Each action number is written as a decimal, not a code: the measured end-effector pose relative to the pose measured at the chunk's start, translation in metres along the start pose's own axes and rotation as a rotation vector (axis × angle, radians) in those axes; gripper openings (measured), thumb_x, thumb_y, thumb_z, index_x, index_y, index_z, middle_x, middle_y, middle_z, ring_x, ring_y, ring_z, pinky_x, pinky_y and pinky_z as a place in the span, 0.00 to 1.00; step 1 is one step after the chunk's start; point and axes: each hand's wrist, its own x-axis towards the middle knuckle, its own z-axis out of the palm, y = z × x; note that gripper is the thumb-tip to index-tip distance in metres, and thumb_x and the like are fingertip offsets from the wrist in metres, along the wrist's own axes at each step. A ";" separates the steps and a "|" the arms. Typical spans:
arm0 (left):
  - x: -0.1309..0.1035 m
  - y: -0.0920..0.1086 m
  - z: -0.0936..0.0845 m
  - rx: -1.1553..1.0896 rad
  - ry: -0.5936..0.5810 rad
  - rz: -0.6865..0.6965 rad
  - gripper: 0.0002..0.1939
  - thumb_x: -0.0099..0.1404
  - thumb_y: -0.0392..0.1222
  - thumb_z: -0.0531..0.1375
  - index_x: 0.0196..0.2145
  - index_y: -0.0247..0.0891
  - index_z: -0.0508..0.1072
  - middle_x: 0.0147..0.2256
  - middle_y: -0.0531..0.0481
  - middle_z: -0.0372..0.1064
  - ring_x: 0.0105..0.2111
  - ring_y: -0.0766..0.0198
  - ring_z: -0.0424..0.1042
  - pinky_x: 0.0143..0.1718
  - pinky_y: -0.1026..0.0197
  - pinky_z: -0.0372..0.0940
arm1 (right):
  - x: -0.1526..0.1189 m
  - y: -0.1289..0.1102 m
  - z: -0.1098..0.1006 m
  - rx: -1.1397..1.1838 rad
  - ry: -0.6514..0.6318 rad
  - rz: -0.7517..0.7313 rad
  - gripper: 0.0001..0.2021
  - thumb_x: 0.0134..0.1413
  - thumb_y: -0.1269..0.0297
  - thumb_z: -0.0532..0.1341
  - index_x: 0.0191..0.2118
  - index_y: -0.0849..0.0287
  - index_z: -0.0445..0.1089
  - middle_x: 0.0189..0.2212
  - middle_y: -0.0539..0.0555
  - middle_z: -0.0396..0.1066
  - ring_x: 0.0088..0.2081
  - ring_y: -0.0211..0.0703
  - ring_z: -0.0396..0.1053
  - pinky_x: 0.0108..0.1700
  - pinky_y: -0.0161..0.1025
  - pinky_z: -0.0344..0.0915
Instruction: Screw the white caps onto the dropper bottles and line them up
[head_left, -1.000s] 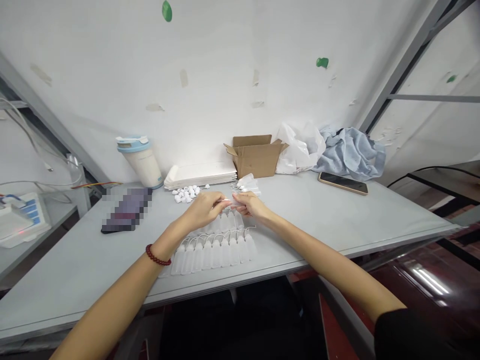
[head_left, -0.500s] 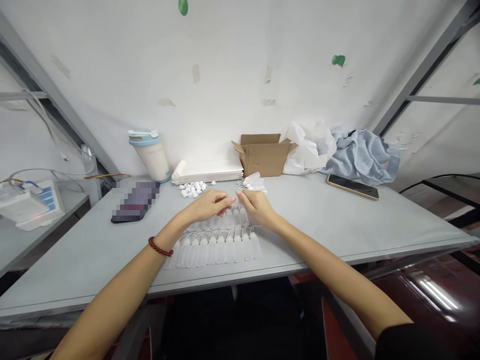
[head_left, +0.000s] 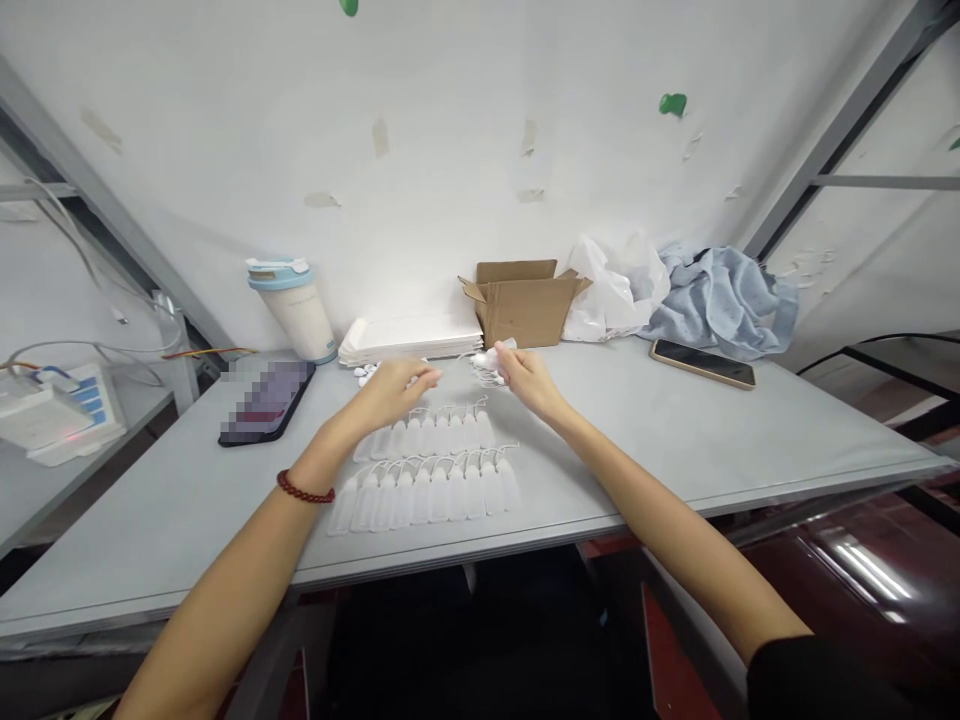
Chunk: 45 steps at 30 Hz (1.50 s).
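Observation:
Two rows of small translucent white bottles lie on the table: a near row (head_left: 427, 495) and a far row (head_left: 442, 435), with thin white cords at their necks. My right hand (head_left: 529, 382) reaches past the far row, thumb and fingers closed on a small bottle (head_left: 502, 352) by a little pile of white cords and bottle pieces (head_left: 484, 370). To the left, my left hand (head_left: 390, 392) hovers over the table close to some white caps (head_left: 366, 372), which it partly hides. Its fingers look loosely apart and a bit blurred, with nothing seen in them.
At the back stand a blue-lidded cup (head_left: 294, 310), a stack of white sheets or trays (head_left: 412, 338), a cardboard box (head_left: 525, 312), a white plastic bag (head_left: 615, 290) and a blue cloth (head_left: 720, 300). One phone (head_left: 701, 364) lies right, another (head_left: 266, 405) left.
My hands, which were close together above the far row, have parted. The left moved left toward the caps; the right moved up and right to the pile. The far row is now uncovered.

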 end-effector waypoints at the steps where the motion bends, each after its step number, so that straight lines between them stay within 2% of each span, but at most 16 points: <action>1: 0.001 -0.009 -0.003 0.082 0.014 -0.016 0.18 0.66 0.45 0.49 0.30 0.36 0.75 0.32 0.45 0.76 0.32 0.57 0.71 0.34 0.60 0.60 | 0.003 0.003 -0.005 -0.065 0.031 -0.028 0.23 0.62 0.48 0.46 0.19 0.56 0.52 0.16 0.46 0.52 0.20 0.34 0.51 0.25 0.34 0.49; 4: 0.002 -0.035 -0.011 0.331 0.074 -0.049 0.17 0.64 0.41 0.48 0.28 0.36 0.76 0.33 0.41 0.76 0.36 0.51 0.71 0.38 0.56 0.61 | 0.010 0.012 -0.018 -0.314 0.055 -0.146 0.19 0.64 0.56 0.46 0.25 0.59 0.62 0.23 0.51 0.64 0.27 0.39 0.60 0.30 0.35 0.54; 6: 0.001 -0.046 -0.012 0.403 0.065 -0.071 0.15 0.62 0.38 0.50 0.29 0.37 0.77 0.33 0.41 0.76 0.38 0.50 0.71 0.41 0.55 0.61 | 0.013 0.018 -0.022 -0.397 0.023 -0.194 0.15 0.63 0.62 0.48 0.32 0.61 0.68 0.29 0.55 0.70 0.32 0.43 0.64 0.35 0.37 0.57; 10: 0.000 -0.054 -0.004 0.442 0.021 -0.124 0.12 0.58 0.36 0.53 0.31 0.38 0.78 0.33 0.42 0.77 0.40 0.50 0.71 0.42 0.56 0.62 | 0.017 0.031 -0.025 -0.446 0.002 -0.211 0.10 0.58 0.68 0.55 0.40 0.61 0.73 0.36 0.58 0.74 0.37 0.47 0.67 0.41 0.41 0.59; 15: -0.001 -0.050 0.009 0.529 -0.067 -0.189 0.12 0.57 0.34 0.54 0.32 0.36 0.77 0.35 0.38 0.76 0.44 0.44 0.70 0.43 0.51 0.61 | 0.021 0.042 -0.026 -0.493 0.016 -0.199 0.09 0.53 0.70 0.60 0.40 0.58 0.75 0.39 0.57 0.76 0.38 0.49 0.68 0.42 0.44 0.62; 21: 0.000 -0.047 0.013 0.562 -0.117 -0.212 0.15 0.58 0.31 0.52 0.38 0.33 0.77 0.38 0.35 0.75 0.46 0.43 0.68 0.44 0.48 0.61 | 0.021 0.048 -0.024 -0.506 0.018 -0.201 0.10 0.53 0.70 0.60 0.41 0.59 0.75 0.39 0.58 0.76 0.39 0.52 0.67 0.43 0.46 0.62; 28: 0.002 -0.049 0.012 0.480 -0.101 -0.185 0.19 0.56 0.30 0.52 0.42 0.32 0.76 0.40 0.38 0.75 0.45 0.46 0.69 0.45 0.52 0.61 | 0.024 0.052 -0.021 -0.492 0.004 -0.236 0.09 0.52 0.72 0.59 0.39 0.59 0.75 0.39 0.58 0.75 0.41 0.50 0.68 0.46 0.47 0.60; 34: 0.003 -0.050 0.014 0.401 -0.085 -0.156 0.18 0.54 0.30 0.53 0.40 0.32 0.76 0.39 0.39 0.75 0.43 0.45 0.70 0.44 0.52 0.62 | 0.025 0.054 -0.020 -0.478 0.079 -0.222 0.11 0.52 0.74 0.59 0.40 0.60 0.74 0.43 0.60 0.71 0.47 0.52 0.66 0.51 0.47 0.60; 38: 0.002 -0.044 0.015 0.339 -0.070 -0.146 0.17 0.54 0.31 0.53 0.40 0.34 0.76 0.39 0.40 0.75 0.44 0.46 0.70 0.44 0.51 0.63 | 0.023 0.042 -0.022 -0.471 0.125 -0.186 0.12 0.52 0.74 0.57 0.41 0.61 0.73 0.44 0.62 0.67 0.48 0.52 0.64 0.51 0.47 0.60; 40: 0.001 -0.039 0.014 0.305 -0.057 -0.146 0.17 0.55 0.32 0.53 0.40 0.34 0.75 0.40 0.41 0.75 0.44 0.48 0.70 0.45 0.52 0.63 | 0.020 0.029 -0.026 -0.445 0.077 -0.122 0.11 0.54 0.73 0.55 0.41 0.62 0.72 0.43 0.62 0.67 0.47 0.51 0.64 0.49 0.46 0.60; 42: 0.001 -0.032 0.012 0.247 -0.040 -0.144 0.17 0.55 0.33 0.53 0.41 0.34 0.75 0.42 0.42 0.75 0.44 0.51 0.71 0.46 0.54 0.64 | 0.014 0.012 -0.031 -0.414 -0.046 -0.049 0.09 0.55 0.70 0.54 0.37 0.63 0.72 0.37 0.60 0.70 0.40 0.47 0.67 0.44 0.43 0.63; 44: 0.001 -0.024 0.010 0.133 -0.013 -0.154 0.17 0.55 0.35 0.54 0.41 0.35 0.75 0.43 0.43 0.75 0.44 0.53 0.71 0.46 0.54 0.64 | 0.004 -0.007 -0.036 -0.388 -0.228 0.000 0.07 0.51 0.67 0.58 0.27 0.62 0.71 0.25 0.54 0.70 0.28 0.42 0.67 0.33 0.38 0.64; 45: 0.001 -0.021 0.009 0.061 0.000 -0.167 0.16 0.55 0.37 0.55 0.40 0.35 0.76 0.43 0.43 0.75 0.44 0.53 0.71 0.46 0.54 0.64 | -0.002 -0.016 -0.037 -0.357 -0.402 0.035 0.09 0.49 0.65 0.59 0.22 0.62 0.70 0.19 0.51 0.68 0.23 0.39 0.65 0.28 0.36 0.62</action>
